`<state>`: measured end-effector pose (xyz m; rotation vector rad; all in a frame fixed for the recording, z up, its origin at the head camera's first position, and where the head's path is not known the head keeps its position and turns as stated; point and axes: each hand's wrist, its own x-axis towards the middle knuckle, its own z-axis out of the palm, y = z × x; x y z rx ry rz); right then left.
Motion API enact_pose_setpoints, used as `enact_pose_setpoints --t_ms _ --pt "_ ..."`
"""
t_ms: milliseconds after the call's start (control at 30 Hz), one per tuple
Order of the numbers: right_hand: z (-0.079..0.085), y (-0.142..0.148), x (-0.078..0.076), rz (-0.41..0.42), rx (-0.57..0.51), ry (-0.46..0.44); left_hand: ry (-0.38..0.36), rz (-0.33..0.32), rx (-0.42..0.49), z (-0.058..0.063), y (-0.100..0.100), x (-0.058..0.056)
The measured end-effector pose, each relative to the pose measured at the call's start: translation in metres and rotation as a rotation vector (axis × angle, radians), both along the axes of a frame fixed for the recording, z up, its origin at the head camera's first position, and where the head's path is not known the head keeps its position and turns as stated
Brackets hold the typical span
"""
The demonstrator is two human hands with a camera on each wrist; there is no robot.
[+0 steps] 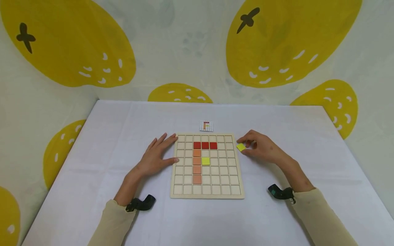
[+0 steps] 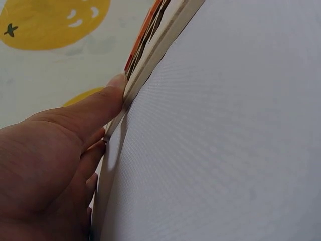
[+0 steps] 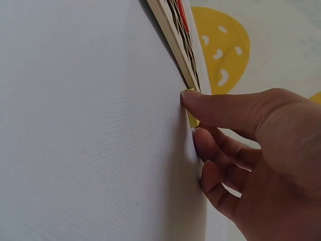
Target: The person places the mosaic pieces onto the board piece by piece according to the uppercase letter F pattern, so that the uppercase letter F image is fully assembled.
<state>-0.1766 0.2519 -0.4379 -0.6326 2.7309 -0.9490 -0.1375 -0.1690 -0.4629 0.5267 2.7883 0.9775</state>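
Note:
A wooden grid board (image 1: pixel 187 195) lies flat on the table, its squares partly filled with coloured tiles. Three red tiles (image 1: pixel 205 145) form a row near its top, orange tiles (image 1: pixel 197 169) run down below the leftmost red one, and one yellow tile (image 1: pixel 205 161) sits right of that column. My left hand (image 1: pixel 154 155) rests at the board's left edge, fingers spread, thumb (image 2: pixel 113 90) on the rim. Just off the board's right edge, my right hand (image 1: pixel 261 147) pinches a second yellow tile (image 1: pixel 241 147) between thumb and fingers; in the right wrist view this tile (image 3: pixel 192 119) shows as a thin strip.
Behind the board lies a small pattern card (image 1: pixel 206 126) showing a coloured grid. A white cloth (image 1: pixel 123 116) covers the table. Patterned fabric with large yellow shapes (image 1: pixel 184 93) stands behind and to the left. A black wrist camera (image 1: pixel 281 192) sits on the right sleeve.

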Motion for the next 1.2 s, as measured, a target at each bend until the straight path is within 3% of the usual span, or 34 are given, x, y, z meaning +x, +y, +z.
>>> enact_pose_setpoints --t_ms 300,500,700,1200 --pt "-0.002 -0.005 0.001 -0.065 0.071 -0.030 -0.014 0.001 0.007 -0.001 0.000 -0.001" --pt "0.000 -0.006 0.004 -0.092 0.051 0.006 -0.015 -0.004 0.001 -0.001 -0.001 0.000" --pt "0.005 -0.017 0.009 -0.070 0.024 0.037 -0.017 -0.001 -0.004 -0.003 -0.002 -0.001" --pt "0.003 -0.059 0.033 0.009 0.028 0.001 -0.020 -0.001 -0.005 0.000 0.000 -0.002"
